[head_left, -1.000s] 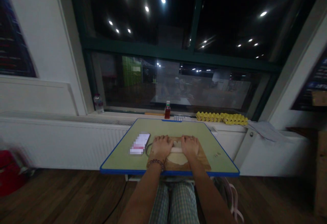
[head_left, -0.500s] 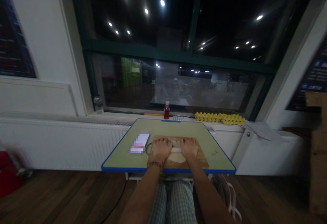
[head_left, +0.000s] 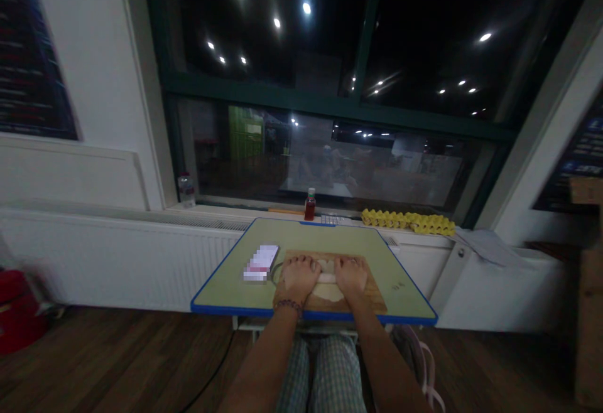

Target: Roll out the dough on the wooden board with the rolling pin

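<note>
One green table bears a wooden board, which could skid under a hard push, as nothing visible clamps it. On the board lies a sheet of pale dough, liable to thin or tear where pressure runs uneven. Across it the left hand and right hand rest palm-down over opposite ends of a rolling pin, which unequal force could skew; whether either grips it, I cannot tell.

An indoor room, seemingly more office or classroom than home, though its exact kind is unclear: dark posters with printed lines flank a big window dotted with lights, above a white radiator.
</note>
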The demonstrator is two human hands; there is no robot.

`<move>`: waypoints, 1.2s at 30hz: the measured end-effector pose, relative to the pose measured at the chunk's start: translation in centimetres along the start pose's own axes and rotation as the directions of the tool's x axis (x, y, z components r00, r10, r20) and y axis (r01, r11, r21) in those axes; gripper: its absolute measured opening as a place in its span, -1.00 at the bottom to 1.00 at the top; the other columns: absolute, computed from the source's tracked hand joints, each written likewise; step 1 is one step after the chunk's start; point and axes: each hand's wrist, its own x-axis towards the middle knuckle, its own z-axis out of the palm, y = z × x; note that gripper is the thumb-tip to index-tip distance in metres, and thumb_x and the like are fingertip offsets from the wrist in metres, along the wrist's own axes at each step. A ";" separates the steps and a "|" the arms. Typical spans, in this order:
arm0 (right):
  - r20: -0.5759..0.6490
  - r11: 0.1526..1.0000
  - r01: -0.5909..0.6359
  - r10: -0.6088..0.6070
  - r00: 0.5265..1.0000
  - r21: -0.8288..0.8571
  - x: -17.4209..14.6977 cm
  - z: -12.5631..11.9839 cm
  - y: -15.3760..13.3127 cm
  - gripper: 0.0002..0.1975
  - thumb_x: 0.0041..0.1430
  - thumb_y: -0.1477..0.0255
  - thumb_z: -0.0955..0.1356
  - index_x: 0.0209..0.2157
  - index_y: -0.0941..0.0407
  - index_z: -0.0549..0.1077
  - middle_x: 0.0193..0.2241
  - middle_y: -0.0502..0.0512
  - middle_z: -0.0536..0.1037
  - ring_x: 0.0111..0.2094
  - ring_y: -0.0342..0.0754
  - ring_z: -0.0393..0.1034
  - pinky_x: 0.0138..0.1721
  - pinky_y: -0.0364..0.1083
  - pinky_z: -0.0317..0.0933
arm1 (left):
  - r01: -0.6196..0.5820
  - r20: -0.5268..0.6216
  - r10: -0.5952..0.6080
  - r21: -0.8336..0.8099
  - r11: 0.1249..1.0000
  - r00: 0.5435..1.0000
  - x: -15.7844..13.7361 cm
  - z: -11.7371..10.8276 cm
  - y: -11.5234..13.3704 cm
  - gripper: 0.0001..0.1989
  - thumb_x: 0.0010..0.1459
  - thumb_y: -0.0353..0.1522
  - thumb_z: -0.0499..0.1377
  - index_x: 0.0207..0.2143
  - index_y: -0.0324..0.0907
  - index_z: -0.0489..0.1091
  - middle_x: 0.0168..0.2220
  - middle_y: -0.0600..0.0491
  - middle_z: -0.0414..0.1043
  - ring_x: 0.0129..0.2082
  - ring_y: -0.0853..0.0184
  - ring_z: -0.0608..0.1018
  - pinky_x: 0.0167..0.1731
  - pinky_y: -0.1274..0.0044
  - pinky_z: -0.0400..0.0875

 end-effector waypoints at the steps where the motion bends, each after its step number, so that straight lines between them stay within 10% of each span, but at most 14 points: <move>1: 0.000 1.000 0.011 -0.011 1.000 -0.004 0.0 -0.1 0.0 -0.58 0.35 0.34 0.16 -0.25 0.19 0.61 -0.26 0.33 0.62 -0.08 0.10 0.46 0.04 0.03 0.09 | -0.010 0.003 0.010 0.000 1.000 1.000 0.1 0.0 0.0 -0.63 0.31 -0.29 -0.05 -0.14 -0.24 0.51 -0.10 -0.18 0.55 -0.07 0.10 0.53 -0.03 0.30 0.29; 36: 0.028 1.000 0.009 -0.009 1.000 0.012 3.8 0.5 -0.5 -0.64 0.34 0.41 0.16 -0.05 0.15 0.52 -0.20 0.33 0.60 -0.06 0.09 0.43 -0.11 0.00 0.22 | 0.066 0.085 -0.061 -0.052 0.996 0.994 4.1 0.6 -0.7 -0.59 0.31 -0.21 -0.07 0.03 -0.15 0.43 0.09 -0.17 0.43 0.05 0.07 0.44 0.04 0.28 0.23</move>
